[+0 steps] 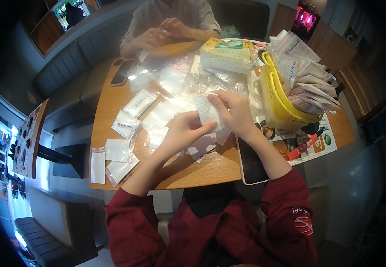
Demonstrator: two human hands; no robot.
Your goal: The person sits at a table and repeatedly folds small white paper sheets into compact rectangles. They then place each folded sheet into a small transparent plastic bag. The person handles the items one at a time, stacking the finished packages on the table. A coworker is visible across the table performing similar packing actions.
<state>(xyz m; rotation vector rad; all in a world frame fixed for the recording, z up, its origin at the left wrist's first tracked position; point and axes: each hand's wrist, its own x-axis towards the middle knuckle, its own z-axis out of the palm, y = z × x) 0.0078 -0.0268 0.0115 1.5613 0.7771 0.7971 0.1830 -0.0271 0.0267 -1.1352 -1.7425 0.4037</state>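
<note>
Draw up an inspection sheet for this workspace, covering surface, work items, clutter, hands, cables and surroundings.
Surface: light-brown wooden tabletop, largely covered.
Work items: white textured rectangular sheet, held; flat white packets and clear plastic bags on the tabletop.
Clutter: yellow perforated plastic basket, stuffed with pale paper packets, at right; yellow-and-green soft pack beyond the sheet; flat black-screened device by the near edge; dark phone at upper left.
Hands: left hand and right hand both grip the sheet.
Cables: nothing seen.
Surroundings: co-worker in pale shirt opposite; grey padded bench; second wooden table at left.
</note>
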